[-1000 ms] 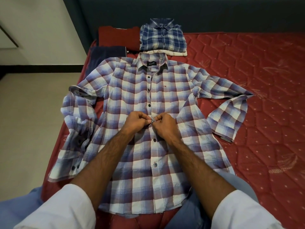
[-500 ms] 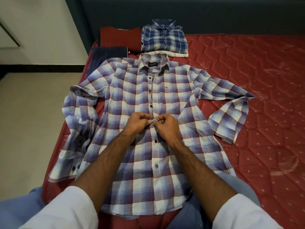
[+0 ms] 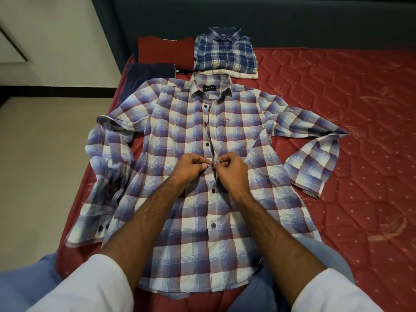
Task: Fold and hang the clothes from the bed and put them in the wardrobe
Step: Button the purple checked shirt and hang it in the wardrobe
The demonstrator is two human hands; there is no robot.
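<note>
A purple, maroon and white checked shirt [image 3: 180,136] lies face up on the red mattress [image 3: 351,167], sleeves spread, collar toward the headboard. My left hand [image 3: 191,167] pinches a button at the shirt's middle placket. My right hand [image 3: 229,170] pinches the placket edge right beside it. The two buttons below my hands look fastened; those above sit open. The left sleeve hangs over the bed's edge.
Behind the collar lie folded clothes: a blue checked shirt [image 3: 225,52] on a white garment [image 3: 238,74], a maroon piece [image 3: 165,52] and a navy piece [image 3: 148,73]. A dark headboard [image 3: 270,21] runs across the back. Beige floor [image 3: 45,165] lies left of the bed.
My hands stay at the same button and have parted slightly, showing the button between the fingertips. The view has shifted a little; the shirt has not moved.
</note>
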